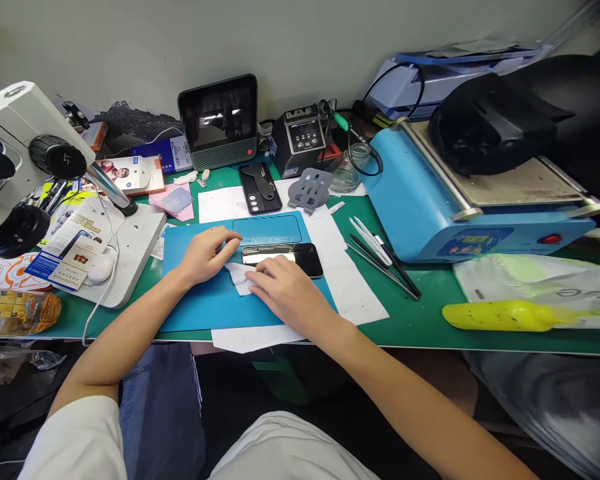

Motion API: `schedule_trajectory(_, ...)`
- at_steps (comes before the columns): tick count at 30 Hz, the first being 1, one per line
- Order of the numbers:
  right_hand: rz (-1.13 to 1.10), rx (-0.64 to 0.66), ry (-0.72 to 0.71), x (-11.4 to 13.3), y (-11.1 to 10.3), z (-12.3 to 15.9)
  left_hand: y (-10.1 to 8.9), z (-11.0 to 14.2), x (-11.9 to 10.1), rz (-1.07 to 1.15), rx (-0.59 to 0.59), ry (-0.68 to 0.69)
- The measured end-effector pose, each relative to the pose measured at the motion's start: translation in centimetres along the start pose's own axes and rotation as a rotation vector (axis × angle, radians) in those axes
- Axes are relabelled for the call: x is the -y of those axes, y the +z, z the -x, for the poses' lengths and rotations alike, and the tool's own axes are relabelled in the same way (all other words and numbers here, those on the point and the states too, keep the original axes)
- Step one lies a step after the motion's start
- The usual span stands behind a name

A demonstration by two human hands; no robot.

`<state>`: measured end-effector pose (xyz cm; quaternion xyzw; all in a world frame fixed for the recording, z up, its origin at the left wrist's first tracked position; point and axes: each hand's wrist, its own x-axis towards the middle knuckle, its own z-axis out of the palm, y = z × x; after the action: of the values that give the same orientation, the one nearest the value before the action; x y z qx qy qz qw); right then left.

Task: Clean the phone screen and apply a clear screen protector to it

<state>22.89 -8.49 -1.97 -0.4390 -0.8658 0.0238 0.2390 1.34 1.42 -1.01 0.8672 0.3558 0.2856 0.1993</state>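
A smartphone (307, 259) with a dark, glossy screen lies on a blue mat (195, 310). My right hand (290, 290) rests over the phone's near edge, fingers bent and pressed on a white wipe (239, 275) that spreads out to the left. Near the phone's left end is my left hand (211, 253), its fingers loosely bent, with a gap between thumb and index finger. Whether its fingertips touch the phone is hard to tell. Just behind the phone, a clear sheet with a dark rounded outline (267, 230) lies flat on the mat.
Behind the mat are a black phone case (260, 188) and a grey stand (310, 190). Tweezers and pen-like tools (385, 257) lie to the right, before a blue machine (410, 200). A yellow bottle (505, 315) lies front right. At left stands a microscope (35, 153).
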Motion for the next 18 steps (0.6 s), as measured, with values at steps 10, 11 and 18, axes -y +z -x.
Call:
schedule_trajectory(10, -0.342, -0.181, 0.12, -0.5, -1.4, -1.6, -0.3, -0.1, 0.0, -0.009, 0.008, -0.021)
schedule_trajectory(11, -0.425, -0.242, 0.178, -1.1, -2.2, -1.4, -0.3, 0.0, 0.0, -0.004, 0.014, -0.018)
schedule_trajectory(18, -0.246, -0.626, 0.402, -5.7, -6.6, 1.0, -0.4, 0.1, -0.3, 0.006, 0.137, 0.009)
